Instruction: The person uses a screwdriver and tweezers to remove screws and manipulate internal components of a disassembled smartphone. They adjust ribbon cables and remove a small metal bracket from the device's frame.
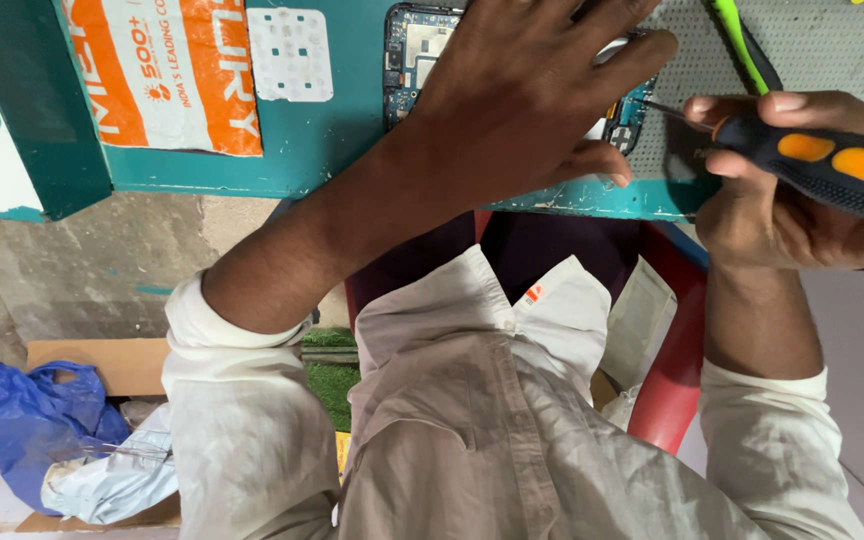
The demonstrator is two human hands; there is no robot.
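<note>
My left hand (527, 90) lies flat on an opened phone (414, 50) whose circuit board shows, pressing it onto the teal table (302, 150). My right hand (782, 190) grips a black and orange screwdriver (822, 165). Its thin metal tip (664, 108) points at the phone's lower right corner, just beside my left fingertips. Most of the phone is hidden under my left hand.
A grey perforated mat (812, 45) lies under the phone's right side, with a green and black tool (747, 45) on it. An orange and white packet (167, 70) and a small white plate (290, 52) lie at left. A red chair (677, 370), a blue bag (22, 420) and cardboard sit below.
</note>
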